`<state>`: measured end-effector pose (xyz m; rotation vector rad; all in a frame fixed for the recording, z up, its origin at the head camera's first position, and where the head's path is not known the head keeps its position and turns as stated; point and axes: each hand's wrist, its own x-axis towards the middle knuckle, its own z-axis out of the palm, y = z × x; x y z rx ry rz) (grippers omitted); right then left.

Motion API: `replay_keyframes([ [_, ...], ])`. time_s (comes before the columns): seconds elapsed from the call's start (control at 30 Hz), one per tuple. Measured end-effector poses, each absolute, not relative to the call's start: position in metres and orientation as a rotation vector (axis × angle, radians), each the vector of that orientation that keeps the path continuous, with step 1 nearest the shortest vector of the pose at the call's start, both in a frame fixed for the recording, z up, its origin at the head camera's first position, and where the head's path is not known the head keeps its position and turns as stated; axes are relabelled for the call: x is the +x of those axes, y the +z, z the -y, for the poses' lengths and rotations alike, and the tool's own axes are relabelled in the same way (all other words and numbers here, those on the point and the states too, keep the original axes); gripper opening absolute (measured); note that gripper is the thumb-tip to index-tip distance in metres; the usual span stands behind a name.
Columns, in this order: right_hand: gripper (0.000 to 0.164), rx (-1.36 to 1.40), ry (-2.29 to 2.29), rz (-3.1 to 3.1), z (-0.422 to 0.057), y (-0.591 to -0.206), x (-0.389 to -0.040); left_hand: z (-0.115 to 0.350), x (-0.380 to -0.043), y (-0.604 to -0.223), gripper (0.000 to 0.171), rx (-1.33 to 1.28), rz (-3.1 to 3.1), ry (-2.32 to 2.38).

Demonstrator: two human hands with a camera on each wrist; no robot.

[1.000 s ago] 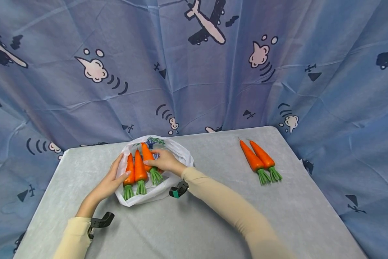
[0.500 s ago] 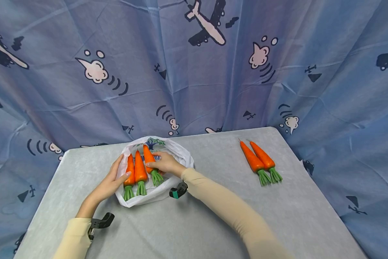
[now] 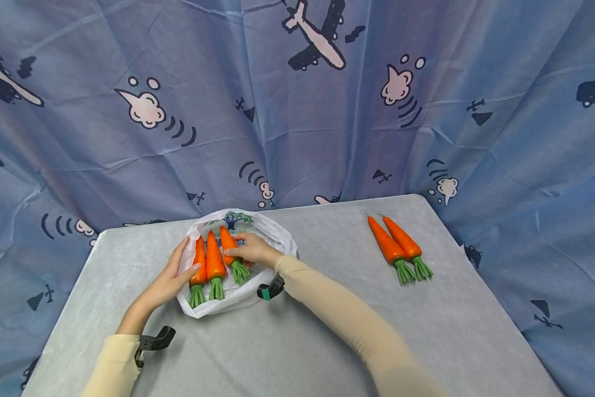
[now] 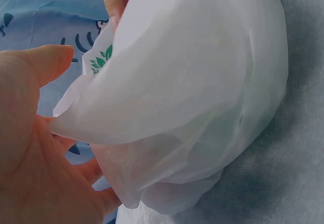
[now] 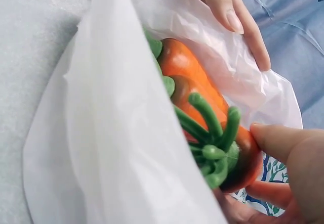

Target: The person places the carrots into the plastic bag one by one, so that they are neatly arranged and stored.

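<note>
A white plastic bag (image 3: 279, 234) with a printed tree lies with its mouth spread, holding several orange carrots with green stems. Between thumb and fingers, my right hand (image 3: 255, 249) pinches one carrot (image 3: 229, 238) inside the bag; its stubby stems show closely in the right wrist view. Left of it lie a middle carrot (image 3: 215, 262) and a left carrot (image 3: 199, 259). Another orange piece under the right hand is mostly hidden. At the bag's left side my left hand (image 3: 170, 280) rests its extended fingers on the plastic (image 4: 202, 67), its thumb apart and over the left carrot.
Two more carrots (image 3: 386, 242) lie side by side on the right of the grey-white table (image 3: 327, 331), stems toward the front. Behind the table hangs a blue curtain (image 3: 297, 138) with printed planes. Each wrist wears a black camera (image 3: 157, 338).
The carrot in my right hand has moved slightly toward the front and right, lower into the bag. My left hand and the two carrots at the right stay where they were.
</note>
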<state>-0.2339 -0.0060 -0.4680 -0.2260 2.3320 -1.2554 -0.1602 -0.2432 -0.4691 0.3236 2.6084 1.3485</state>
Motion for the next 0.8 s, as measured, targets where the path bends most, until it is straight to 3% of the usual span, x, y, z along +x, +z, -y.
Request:
replay_keyframes([
  [0.3, 0.064, -0.176, -1.204, -2.215, 0.011, -0.483, -0.251, 0.243, -0.16, -0.47, 0.084, 0.328, -2.613, 1.354],
  [0.8, 0.064, -0.178, -1.188, -2.199, 0.008, -0.464, -0.236, 0.242, -0.161, -0.471, 0.085, 0.297, -2.598, 1.332],
])
